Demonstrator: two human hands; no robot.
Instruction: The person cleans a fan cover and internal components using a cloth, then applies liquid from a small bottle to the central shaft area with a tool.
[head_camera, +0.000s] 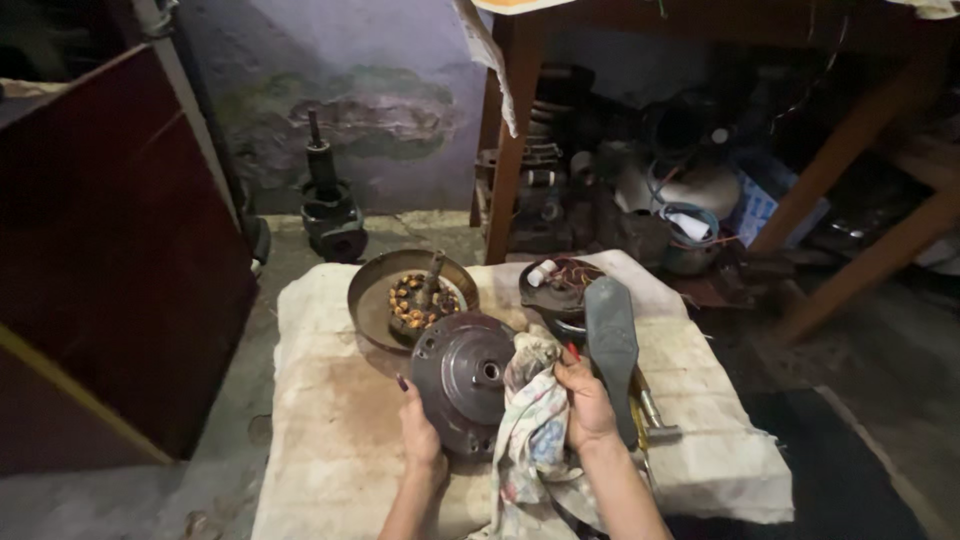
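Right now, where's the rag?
In the head view the rag is low at centre, clutched in the right hand and pressed against the round metal cover that the left hand steadies, left of the grey fan blade.

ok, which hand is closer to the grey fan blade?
Right. The right hand presses a rag against the round metal cover, just beside the grey fan blade. The left hand grips the cover's far edge, away from the blade.
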